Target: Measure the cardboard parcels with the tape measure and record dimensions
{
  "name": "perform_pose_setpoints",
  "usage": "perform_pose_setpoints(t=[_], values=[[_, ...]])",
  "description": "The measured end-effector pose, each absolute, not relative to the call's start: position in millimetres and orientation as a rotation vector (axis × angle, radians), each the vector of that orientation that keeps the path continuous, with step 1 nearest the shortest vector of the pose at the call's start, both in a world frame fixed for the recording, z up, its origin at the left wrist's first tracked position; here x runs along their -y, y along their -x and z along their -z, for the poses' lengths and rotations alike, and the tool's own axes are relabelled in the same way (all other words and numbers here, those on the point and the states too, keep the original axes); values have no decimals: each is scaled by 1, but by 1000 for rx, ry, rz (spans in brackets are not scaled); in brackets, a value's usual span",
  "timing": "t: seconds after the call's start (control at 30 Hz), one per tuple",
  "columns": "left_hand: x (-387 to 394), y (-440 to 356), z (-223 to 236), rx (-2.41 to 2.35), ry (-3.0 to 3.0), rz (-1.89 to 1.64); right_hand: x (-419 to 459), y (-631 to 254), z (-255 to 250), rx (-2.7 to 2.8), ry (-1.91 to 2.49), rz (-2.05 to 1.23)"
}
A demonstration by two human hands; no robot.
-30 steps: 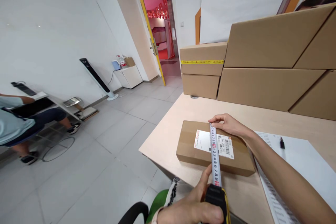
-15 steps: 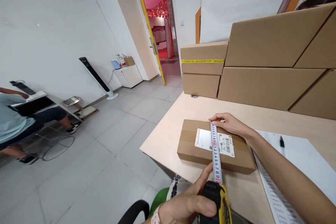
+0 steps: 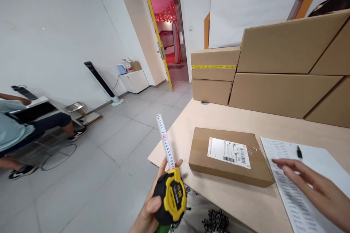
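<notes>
My left hand [image 3: 153,204] is wrapped round a yellow and black tape measure [image 3: 172,196], off the table's left corner. A length of its white blade [image 3: 165,140] sticks out, pointing up and away, touching nothing. A closed brown cardboard box [image 3: 229,174] lies flat on the table, with a white shipping label [image 3: 218,149] on top. To the right of that box, my right hand [image 3: 314,185] hovers over a printed sheet of paper [image 3: 284,153], fingers stretched out and holding nothing. A black pen [image 3: 299,151] rests on the sheet.
Large cardboard boxes [image 3: 276,93] are stacked along the table's [image 3: 213,116] far side, one with yellow tape [image 3: 213,67]. Part of a head shows behind them. At left a person [image 3: 16,127] sits by a desk. A tower fan [image 3: 101,82] and white cabinet [image 3: 135,80] stand near the open door.
My right hand has let go of the tape's end and moved right, over the paper. My left hand has carried the tape measure leftward, off the box, with its blade still out.
</notes>
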State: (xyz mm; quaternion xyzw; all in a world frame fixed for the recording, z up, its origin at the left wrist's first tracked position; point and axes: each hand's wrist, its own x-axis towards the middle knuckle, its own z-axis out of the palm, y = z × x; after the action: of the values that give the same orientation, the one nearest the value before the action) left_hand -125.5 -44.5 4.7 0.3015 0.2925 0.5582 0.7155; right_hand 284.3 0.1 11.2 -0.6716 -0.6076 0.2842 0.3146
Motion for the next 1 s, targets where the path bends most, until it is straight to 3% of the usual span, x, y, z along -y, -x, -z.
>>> perform_pose_setpoints(t=[0.17,0.33,0.57,0.73,1.0], values=[[30,113,11,-650,-674,-1186,31,-259,26,1549,1679,-876],[15,109,1,-593,-749,-1099,40,-245,24,1578,1712,-862],[-39,109,-55,-513,-783,-1084,3,-254,-20,1839,1735,-268],[-82,94,-72,-546,-763,-1132,-44,-255,-40,1894,1678,73],[-48,91,-96,-322,-794,-925,-93,-264,-42,1612,1745,-420]])
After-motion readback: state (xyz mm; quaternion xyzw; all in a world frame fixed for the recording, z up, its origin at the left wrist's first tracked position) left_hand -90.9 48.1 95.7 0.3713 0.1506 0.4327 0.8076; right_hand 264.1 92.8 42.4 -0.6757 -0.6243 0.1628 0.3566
